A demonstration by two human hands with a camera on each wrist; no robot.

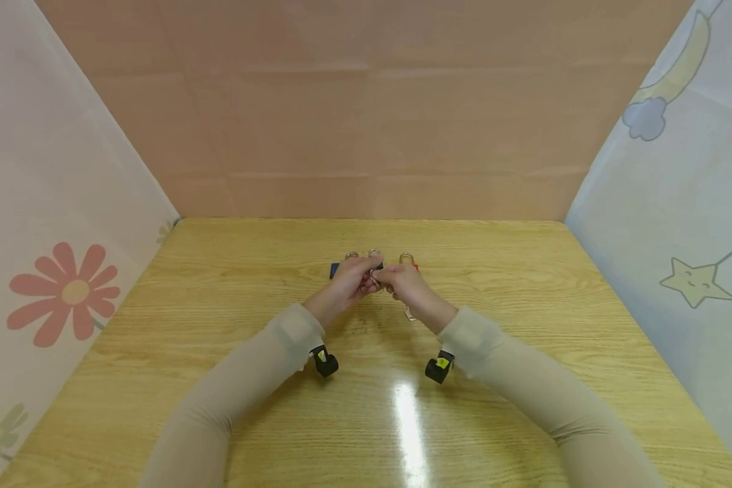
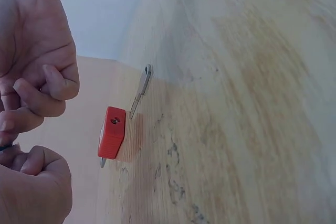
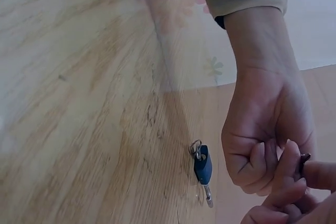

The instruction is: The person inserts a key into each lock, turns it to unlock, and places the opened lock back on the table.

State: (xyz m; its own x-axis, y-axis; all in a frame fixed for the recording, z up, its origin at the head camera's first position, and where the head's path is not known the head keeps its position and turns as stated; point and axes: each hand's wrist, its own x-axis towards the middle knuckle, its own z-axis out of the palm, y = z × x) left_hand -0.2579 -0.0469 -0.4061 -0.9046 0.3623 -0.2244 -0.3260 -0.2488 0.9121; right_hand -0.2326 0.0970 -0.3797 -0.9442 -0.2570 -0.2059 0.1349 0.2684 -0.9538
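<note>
Both hands meet over the far middle of the table. The left hand [image 1: 349, 279] grips a small dark padlock [image 1: 379, 267], its metal shackle [image 1: 375, 252] showing above the fingertips. Against the padlock's near side, the right hand [image 1: 407, 283] pinches a small silver key [image 1: 375, 274], mostly hidden by fingers. A blue padlock [image 3: 202, 165] lies to the left of the hands, with a metal ring [image 3: 195, 148] at its keyhole end. On the right sits a red padlock [image 2: 112, 134], keyhole facing the person, and a loose silver key [image 2: 142, 87] lies in front of it.
The wooden table [image 1: 500, 271] runs back to a tan cloth wall [image 1: 366, 122]. Printed cloth walls [image 1: 55, 169] stand on both sides. A black camera [image 1: 324, 363] hangs from the left wrist, another camera [image 1: 440, 367] from the right.
</note>
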